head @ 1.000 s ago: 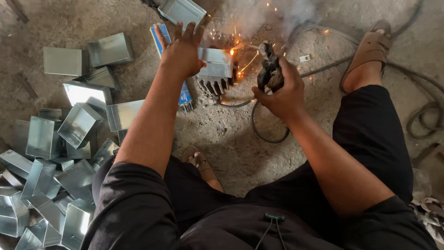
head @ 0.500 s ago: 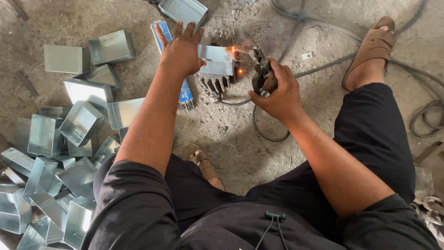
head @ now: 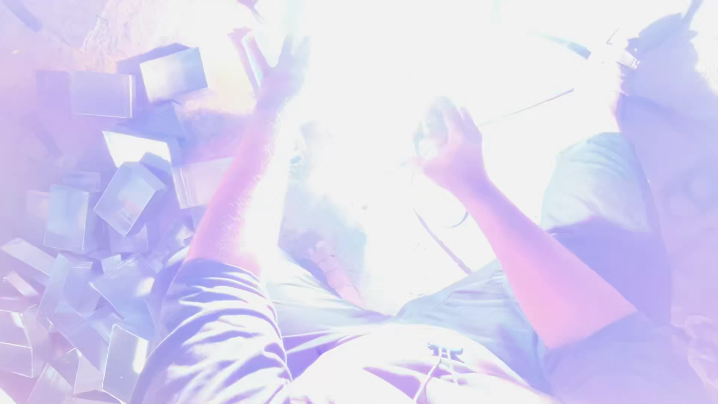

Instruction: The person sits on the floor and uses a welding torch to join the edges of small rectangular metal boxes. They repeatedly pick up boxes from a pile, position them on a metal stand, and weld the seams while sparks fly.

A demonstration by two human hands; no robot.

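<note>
A white glare fills the top middle of the view and washes out most of what lies between the two hands. What they work on there cannot be made out, so its place is only known as somewhere inside that glare, ahead of the knees, and its long axis and heading cannot be told.

To the left, a heap of metal boxes (head: 120, 202) covers the floor, open-sided and lying at all angles, some stacked on others. The heap runs from the upper left down to the bottom left corner, just beside the left arm. More boxes (head: 168, 71) sit near the top, close to the left hand. A thin cable (head: 527, 106) runs as a faint line from the right hand up toward the upper right, its long axis slanting up to the right. A second dark curve of cable (head: 441, 239) shows below the right wrist, over the floor between the legs. At the right edge, a bent knee (head: 598, 194) stands beside the right forearm.

The left hand (head: 283, 73) reaches forward with its fingers spread and straight, pointing up the view; whether it presses on anything cannot be told, since the glare hides what is under the palm. The right hand (head: 447, 146) is curled as if around a handle, but the thing inside the fist is lost in the light, so what it grips cannot be told.
</note>
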